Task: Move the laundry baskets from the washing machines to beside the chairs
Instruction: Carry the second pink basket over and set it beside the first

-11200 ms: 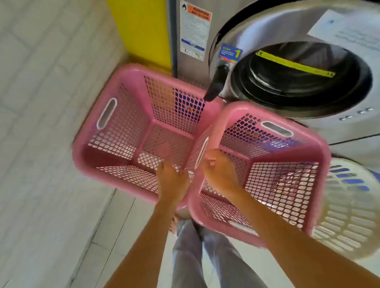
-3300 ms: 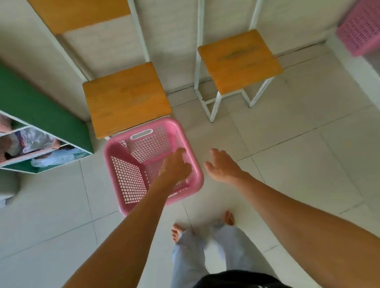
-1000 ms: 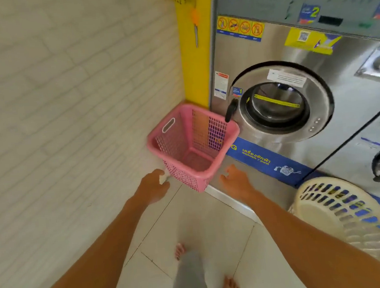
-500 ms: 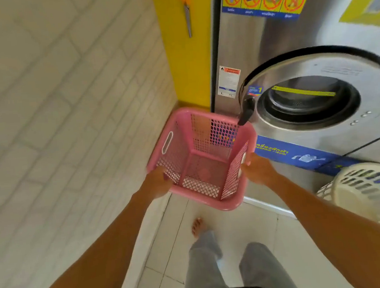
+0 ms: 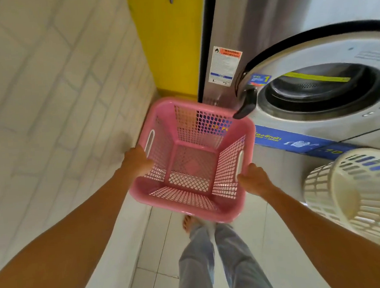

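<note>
The pink laundry basket [image 5: 193, 164] is being held between both hands, clear of the floor by the look of it, in the corner between the brick wall [image 5: 51, 98] and the washing machine [image 5: 315, 70]. The left hand [image 5: 137, 162] is being closed over the left rim just below the handle slot; the right hand [image 5: 253, 179] is being closed over the right rim at the lower end of the other slot. Nothing is being carried inside; mesh floor visible throughout. The black door handle [image 5: 246, 104] is sitting just beyond the basket's far right corner, ahead of the right hand. A white round basket [image 5: 359, 196] is lying tipped, just right of the right forearm. Judged step: lift-off and turn-away being started; chairs not in view, so the carry is not yet done. Risks being flagged: far corner being snagged on the door handle if the basket is raised or swung right before being pulled back; white basket being knocked by the right elbow during the turn; rim grip being lost, since the slots are not being used and the plastic is likely flexing under a sideways squeeze; left knuckles being scraped on the wall. Bare feet [image 5: 189, 223] are directly under the basket, so a drop is landing on toes.
</note>
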Tool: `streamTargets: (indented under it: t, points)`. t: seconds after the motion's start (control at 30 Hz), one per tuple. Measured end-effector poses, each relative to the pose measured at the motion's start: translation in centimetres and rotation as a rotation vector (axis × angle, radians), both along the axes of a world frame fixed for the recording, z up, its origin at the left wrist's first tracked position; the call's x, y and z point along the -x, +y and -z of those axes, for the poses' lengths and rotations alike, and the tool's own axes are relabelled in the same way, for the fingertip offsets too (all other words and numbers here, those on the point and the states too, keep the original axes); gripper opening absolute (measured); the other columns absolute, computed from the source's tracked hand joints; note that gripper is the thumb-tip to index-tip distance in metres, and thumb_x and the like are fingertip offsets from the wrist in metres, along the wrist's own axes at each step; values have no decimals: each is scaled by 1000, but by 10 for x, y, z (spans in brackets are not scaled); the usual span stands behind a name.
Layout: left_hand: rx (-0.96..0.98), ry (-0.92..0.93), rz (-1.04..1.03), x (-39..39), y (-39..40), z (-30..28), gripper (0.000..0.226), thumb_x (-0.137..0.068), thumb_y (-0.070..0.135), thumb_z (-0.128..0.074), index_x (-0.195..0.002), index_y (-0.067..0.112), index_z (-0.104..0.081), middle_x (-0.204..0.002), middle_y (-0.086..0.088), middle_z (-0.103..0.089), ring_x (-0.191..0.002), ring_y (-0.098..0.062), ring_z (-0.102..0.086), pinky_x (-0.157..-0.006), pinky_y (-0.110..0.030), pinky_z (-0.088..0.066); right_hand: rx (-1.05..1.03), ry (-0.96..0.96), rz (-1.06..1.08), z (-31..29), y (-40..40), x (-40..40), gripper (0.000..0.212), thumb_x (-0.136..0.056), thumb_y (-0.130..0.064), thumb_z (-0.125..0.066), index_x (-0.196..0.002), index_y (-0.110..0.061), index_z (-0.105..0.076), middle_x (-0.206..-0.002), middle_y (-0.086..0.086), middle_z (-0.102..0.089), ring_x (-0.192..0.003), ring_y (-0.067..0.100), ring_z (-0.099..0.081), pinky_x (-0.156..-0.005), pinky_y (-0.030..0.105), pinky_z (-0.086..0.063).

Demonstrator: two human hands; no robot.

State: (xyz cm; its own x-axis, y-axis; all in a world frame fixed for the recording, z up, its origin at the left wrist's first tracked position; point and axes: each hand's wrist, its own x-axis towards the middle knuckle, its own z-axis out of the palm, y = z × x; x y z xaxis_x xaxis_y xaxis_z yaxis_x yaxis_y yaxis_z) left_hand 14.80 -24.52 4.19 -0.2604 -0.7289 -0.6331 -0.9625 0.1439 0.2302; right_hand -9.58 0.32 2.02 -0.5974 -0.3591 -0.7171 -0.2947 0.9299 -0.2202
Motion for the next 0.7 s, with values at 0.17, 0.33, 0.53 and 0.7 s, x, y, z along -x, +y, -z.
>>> streamTargets:
  t: [0.17, 0.33, 0.53, 0.7]
  points:
    - [35, -29, -78, 14, -18, 37, 65, -82, 21, -63, -136, -7, -40, -130, -26, -54, -115, -39, -58, -86, -42, -54, 28, 45, 141, 28, -6, 9, 47, -87, -25, -51, -126, 0, -44, -125, 24, -53, -119, 44, -53, -97, 46, -45]
    - [183, -91, -99, 26, 0, 57, 79, -80, 19, -64, -142, -11, -27, -146, -30, -31, -137, -42, -30, -112, -48, -34, 68, -49, 205, 46, -14, 9, 50, -92, -24, -52, -133, -9, -29, -124, 27, -59, -108, 46, -61, -88, 46, -52]
    - [195, -267, -122, 17, 12, 69, 75, -79, 28, -68, -138, -8, -38, -139, -28, -36, -128, -42, -39, -106, -50, -40, 70, -40, 143, 55, 3, 22, 56, -92, -15, -44, -141, -17, -17, -113, 32, -63, -90, 48, -66, -82, 53, -55]
    - [62, -181, -167, -10, 30, 81, 39, -99, 24, -44, -123, -5, -50, -123, -29, -56, -109, -45, -57, -91, -50, -48, 15, -27, 10, 57, 20, 39, 77, -100, -18, -44, -159, -18, 6, -129, 31, -59, -104, 49, -64, -79, 39, -49]
